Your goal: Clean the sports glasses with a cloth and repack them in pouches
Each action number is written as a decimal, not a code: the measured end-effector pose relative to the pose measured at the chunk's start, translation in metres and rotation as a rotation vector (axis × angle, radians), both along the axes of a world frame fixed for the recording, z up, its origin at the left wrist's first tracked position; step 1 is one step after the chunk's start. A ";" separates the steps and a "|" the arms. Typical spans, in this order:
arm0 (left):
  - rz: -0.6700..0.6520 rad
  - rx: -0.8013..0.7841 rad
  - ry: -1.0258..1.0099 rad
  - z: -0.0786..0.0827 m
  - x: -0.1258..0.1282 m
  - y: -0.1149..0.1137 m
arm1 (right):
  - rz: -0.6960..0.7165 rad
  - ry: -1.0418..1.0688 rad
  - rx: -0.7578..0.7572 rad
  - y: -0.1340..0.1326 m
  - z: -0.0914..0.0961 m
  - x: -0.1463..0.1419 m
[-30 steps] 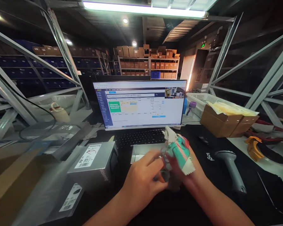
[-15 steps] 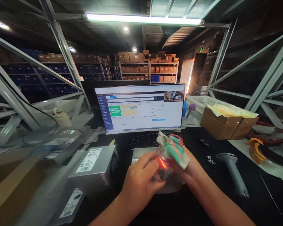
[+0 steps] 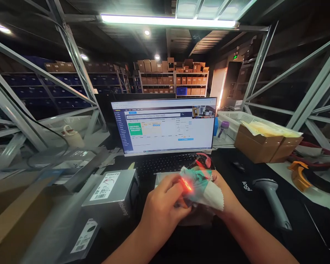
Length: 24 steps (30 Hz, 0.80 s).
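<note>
In front of the monitor, both my hands close around a crumpled white-and-green cloth (image 3: 213, 194) with a zigzag-cut edge. My left hand (image 3: 165, 201) pinches its left side, fingers bent and thumb below. My right hand (image 3: 222, 187) grips the cloth from the right, its fingers partly hidden. A pinkish-red curved piece (image 3: 207, 160) sticks up above the cloth; its kind is unclear, and whatever it joins is covered. A bright red light streak falls on the cloth beside my left fingertips. Behind and under my hands a grey box (image 3: 160, 178) is partly visible.
A lit monitor (image 3: 165, 128) and keyboard (image 3: 154, 165) stand ahead. Two grey boxes, one a labelled box (image 3: 107, 196), lie left, beside an open carton (image 3: 19, 216). Rightward are a mouse (image 3: 238, 167), a barcode scanner (image 3: 272, 201), orange tape dispenser (image 3: 301, 176) and brown cartons (image 3: 255, 143).
The cloth has been lowered and turned, showing more of its white side. The pinkish-red piece now rises behind it, and the red streak looks brighter. My hands stay nearly in place.
</note>
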<state>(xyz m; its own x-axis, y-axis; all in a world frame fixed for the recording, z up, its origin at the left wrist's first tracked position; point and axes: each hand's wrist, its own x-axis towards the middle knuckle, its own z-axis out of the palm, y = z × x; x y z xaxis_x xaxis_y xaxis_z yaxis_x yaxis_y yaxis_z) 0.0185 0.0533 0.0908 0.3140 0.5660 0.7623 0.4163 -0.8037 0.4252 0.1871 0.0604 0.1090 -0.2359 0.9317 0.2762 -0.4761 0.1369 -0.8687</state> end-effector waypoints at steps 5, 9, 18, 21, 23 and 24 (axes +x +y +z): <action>0.046 0.054 -0.014 0.004 -0.004 -0.001 | -0.044 -0.211 0.279 0.000 0.001 0.009; 0.041 0.039 -0.019 0.008 -0.006 -0.002 | 0.030 -0.431 0.434 -0.006 0.007 0.026; 0.022 0.023 -0.106 0.008 -0.008 0.003 | -0.095 -0.948 0.478 -0.026 0.038 0.089; 0.000 0.027 -0.105 0.006 -0.008 0.001 | -0.472 -0.917 0.424 -0.022 0.034 0.096; -0.004 0.023 -0.085 0.004 -0.007 0.000 | -0.643 -0.922 0.402 -0.020 0.029 0.097; -0.007 0.021 -0.065 0.002 -0.007 -0.001 | -0.694 -0.931 0.399 -0.019 0.028 0.096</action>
